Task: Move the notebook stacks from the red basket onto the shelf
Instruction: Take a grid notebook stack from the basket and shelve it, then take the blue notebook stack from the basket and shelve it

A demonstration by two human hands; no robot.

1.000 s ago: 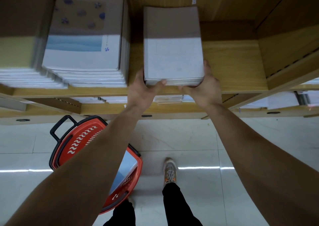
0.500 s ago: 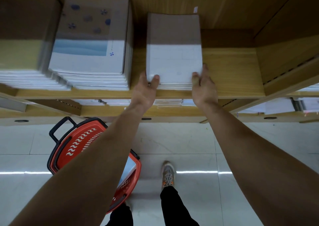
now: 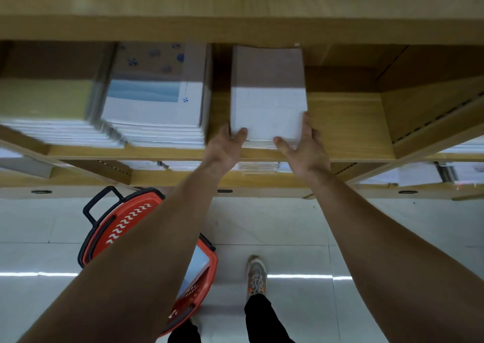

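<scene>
Shelf stacks [image 3: 267, 93]: 3 | red basket [image 3: 123, 222]: 1 | left hand [image 3: 225, 147], right hand [image 3: 307, 148]: touch rightmost

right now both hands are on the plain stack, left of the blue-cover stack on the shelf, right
No. In the head view the left hand and right hand are on the plain stack, but it lies right of the blue-cover stack on the shelf.

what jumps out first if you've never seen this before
A white notebook stack sits mid-frame on the wooden shelf, with the left hand and right hand touching its near corners. Left of it stands a taller stack with a blue cover. At lower left, a red basket stands on the pale floor.
</scene>
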